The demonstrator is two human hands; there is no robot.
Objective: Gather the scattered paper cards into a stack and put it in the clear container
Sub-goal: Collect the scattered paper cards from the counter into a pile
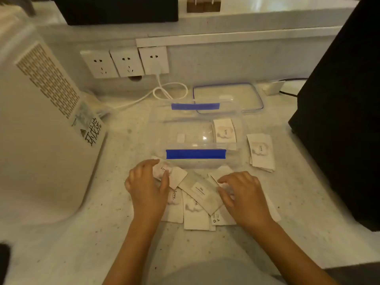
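Several white paper cards (195,214) printed "love" lie overlapping on the counter in front of the clear container (195,138), which has blue clips on its near and far sides. One card (224,131) rests inside the container at its right end. A small pile of cards (261,152) sits to the container's right. My left hand (147,186) pinches a card (176,175) at the left of the spread. My right hand (241,194) presses its fingers on cards at the right of the spread.
The container's clear lid (228,97) with a blue rim lies behind it. A white appliance (41,130) stands at the left, a black box (341,120) at the right. Wall sockets (125,62) and a looped white cable (170,91) are at the back.
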